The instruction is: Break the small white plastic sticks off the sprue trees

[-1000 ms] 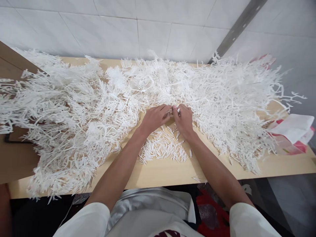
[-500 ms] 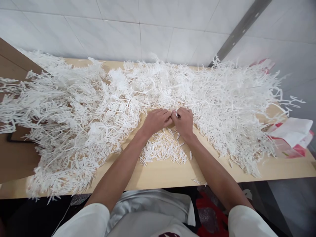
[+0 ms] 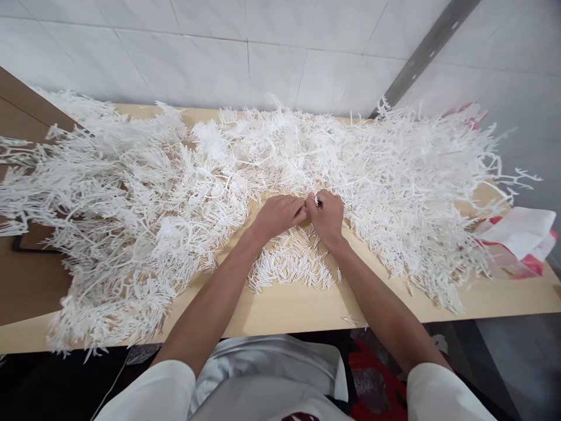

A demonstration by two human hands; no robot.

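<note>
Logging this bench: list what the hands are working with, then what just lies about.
In hand: left hand and right hand pinch a small white piece; loose white sticks; branched white plastic heap.
Lying about: red-and-white bag; brown board.

Left hand [image 3: 278, 215], right hand [image 3: 326, 215] touching, seemingly pinched.

Bare table strip [image 3: 298, 304] along near edge open; branched sprue heap [image 3: 131, 193] blocks left, right, back.
</note>
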